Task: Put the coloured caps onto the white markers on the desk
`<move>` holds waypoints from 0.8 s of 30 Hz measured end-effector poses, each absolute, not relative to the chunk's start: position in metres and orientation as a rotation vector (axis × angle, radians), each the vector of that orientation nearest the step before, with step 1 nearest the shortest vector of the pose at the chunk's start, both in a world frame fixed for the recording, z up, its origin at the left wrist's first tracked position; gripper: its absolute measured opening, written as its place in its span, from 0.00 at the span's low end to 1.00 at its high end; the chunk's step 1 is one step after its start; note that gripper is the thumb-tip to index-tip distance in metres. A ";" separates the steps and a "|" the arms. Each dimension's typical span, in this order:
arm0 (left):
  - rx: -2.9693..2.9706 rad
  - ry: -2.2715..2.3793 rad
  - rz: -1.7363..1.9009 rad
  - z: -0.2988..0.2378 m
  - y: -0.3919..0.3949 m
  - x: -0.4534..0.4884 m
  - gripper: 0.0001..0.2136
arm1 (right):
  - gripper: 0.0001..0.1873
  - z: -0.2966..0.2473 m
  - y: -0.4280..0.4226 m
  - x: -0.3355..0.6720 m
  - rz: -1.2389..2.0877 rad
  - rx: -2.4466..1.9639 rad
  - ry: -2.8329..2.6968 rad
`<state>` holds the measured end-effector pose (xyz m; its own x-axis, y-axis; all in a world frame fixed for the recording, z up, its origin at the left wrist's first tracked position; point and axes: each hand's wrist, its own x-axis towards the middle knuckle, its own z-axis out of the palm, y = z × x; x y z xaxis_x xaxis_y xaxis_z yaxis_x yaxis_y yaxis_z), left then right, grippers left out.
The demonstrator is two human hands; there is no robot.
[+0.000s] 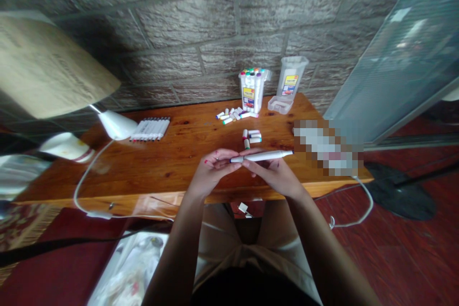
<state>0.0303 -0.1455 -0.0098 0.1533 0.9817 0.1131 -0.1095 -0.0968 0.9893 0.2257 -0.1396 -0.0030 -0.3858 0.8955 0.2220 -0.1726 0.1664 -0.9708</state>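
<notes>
My right hand [274, 172] is closed around a white marker [267, 155], which lies nearly level with its dark tip pointing right. A white cap [237, 159] with a dark blue end is pinched in my left hand [217, 165], at the marker's left end. Whether cap and marker are joined or only touching, I cannot tell. Red ink marks show on my left fingers. Just beyond my hands lie several loose caps [255, 137], and a larger pile of caps [231, 115] sits farther back.
A clear box full of markers [250, 91] stands near the wall, with an open clear box [289, 79] to its right. Several markers lie in a row [150, 129] beside the lamp [116, 125]. A paper cup [68, 147] is at the left; a blurred-out patch [328, 148] covers the right end.
</notes>
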 end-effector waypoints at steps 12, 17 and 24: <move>1.255 0.974 1.154 -0.006 -0.148 0.031 0.16 | 0.17 0.001 -0.143 0.226 1.360 -0.795 -1.433; 1.303 1.032 1.168 -0.007 -0.148 0.030 0.15 | 0.18 0.002 -0.145 0.227 1.290 -0.889 -1.336; 1.333 1.035 1.153 -0.005 -0.149 0.031 0.13 | 0.17 0.003 -0.141 0.226 1.379 -0.839 -1.418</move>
<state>0.0306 -0.1489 -0.0045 0.1633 0.9829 0.0849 -0.0217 -0.0824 0.9964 0.2257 -0.1408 0.0031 -0.3098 0.9363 0.1653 -0.1391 0.1273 -0.9821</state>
